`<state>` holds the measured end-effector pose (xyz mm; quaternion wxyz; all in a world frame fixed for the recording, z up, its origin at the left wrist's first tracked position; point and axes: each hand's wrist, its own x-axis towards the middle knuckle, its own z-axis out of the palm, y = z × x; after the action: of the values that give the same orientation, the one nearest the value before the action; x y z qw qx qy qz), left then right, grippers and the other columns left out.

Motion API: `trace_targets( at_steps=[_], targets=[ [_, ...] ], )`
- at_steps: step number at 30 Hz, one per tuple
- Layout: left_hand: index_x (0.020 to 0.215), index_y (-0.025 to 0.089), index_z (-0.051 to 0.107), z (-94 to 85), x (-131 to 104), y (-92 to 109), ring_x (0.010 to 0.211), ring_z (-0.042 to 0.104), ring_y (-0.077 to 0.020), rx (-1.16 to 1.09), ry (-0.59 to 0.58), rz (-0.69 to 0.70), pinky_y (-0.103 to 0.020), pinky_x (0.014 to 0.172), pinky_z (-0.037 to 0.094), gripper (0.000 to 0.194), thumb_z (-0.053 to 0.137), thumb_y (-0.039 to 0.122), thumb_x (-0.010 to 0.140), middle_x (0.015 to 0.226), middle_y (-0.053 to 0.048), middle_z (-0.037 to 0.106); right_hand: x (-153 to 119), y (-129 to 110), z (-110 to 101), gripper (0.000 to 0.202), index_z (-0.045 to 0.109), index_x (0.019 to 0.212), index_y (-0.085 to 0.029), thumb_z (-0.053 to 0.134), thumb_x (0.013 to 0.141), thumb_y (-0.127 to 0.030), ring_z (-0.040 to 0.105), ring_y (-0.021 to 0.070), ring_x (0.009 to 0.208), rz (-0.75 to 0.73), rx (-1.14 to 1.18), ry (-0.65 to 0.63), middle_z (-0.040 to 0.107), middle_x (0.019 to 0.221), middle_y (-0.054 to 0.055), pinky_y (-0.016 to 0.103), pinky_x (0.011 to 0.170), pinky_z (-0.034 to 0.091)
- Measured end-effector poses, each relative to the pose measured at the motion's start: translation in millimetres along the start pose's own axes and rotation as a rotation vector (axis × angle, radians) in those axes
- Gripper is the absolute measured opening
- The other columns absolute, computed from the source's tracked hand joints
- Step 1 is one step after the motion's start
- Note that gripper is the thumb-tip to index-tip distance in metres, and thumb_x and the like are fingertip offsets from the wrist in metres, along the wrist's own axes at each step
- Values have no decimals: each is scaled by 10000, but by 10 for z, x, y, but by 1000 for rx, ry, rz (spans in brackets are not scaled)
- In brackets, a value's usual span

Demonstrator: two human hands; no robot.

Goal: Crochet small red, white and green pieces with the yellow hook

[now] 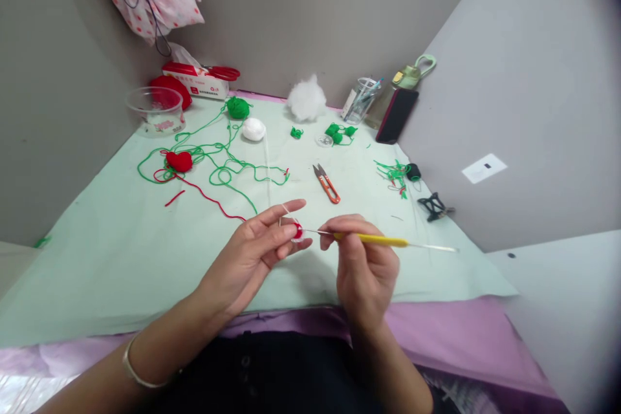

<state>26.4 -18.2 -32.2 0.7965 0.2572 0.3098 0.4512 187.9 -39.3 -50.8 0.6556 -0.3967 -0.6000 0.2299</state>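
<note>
My left hand (257,242) pinches a small red and white crochet piece (298,231) between thumb and fingers. White yarn runs over its raised index finger, and a strand leads back to the white yarn ball (253,129). In my right hand (366,265) is a crochet hook (373,239) with a yellow handle and metal ends, held like a pencil. The hook's left tip meets the crochet piece; the exact stitch is too small to make out. Beyond both hands lie orange thread snips (326,184), blades apart.
Left, a red yarn ball (179,161) sits among tangled green strands, near a clear tub (156,113) and tissue box (208,85). Farther back are a green yarn ball (238,107) and white stuffing (307,100). A phone (397,116) leans against a bottle (381,108) at right.
</note>
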Motion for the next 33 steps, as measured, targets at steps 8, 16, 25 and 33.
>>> trace_targets(
  at_steps=[8, 16, 25, 33],
  targets=[
    [1195, 252, 810, 48, 1, -79, 821, 610, -128, 143, 55, 147, -255, 832, 476, 398, 884, 248, 804, 831, 13, 698, -80, 59, 62, 322, 756, 1199, -296, 613, 989, -99, 732, 198, 911, -173, -205, -72, 768, 1031, 61, 352, 747, 633],
    [1102, 188, 835, -42, 55, -40, 747, 592, -109, -26, 19, -13, -324, 984, 513, 299, 867, 237, 809, 827, 0, 677, -20, 29, -32, 216, 757, 1054, -244, 545, 1044, -205, 678, 157, 696, 40, -11, 40, 725, 893, 42, 336, 655, 597],
    [1166, 277, 825, -1, -10, -59, 926, 615, -169, 208, 18, 98, -303, 924, 453, 333, 833, 253, 834, 919, -11, 707, 29, 70, 15, 183, 756, 1007, -220, 614, 1026, -334, 694, 148, 698, 254, 246, -35, 782, 923, 55, 313, 666, 609],
    [1159, 301, 830, -32, -27, -16, 872, 584, -161, 284, 38, 132, -286, 869, 453, 320, 835, 278, 840, 849, 8, 655, 25, -10, -27, 202, 687, 1024, -219, 511, 1076, -303, 728, 148, 696, 229, 225, -44, 797, 923, 46, 311, 665, 624]
  ],
)
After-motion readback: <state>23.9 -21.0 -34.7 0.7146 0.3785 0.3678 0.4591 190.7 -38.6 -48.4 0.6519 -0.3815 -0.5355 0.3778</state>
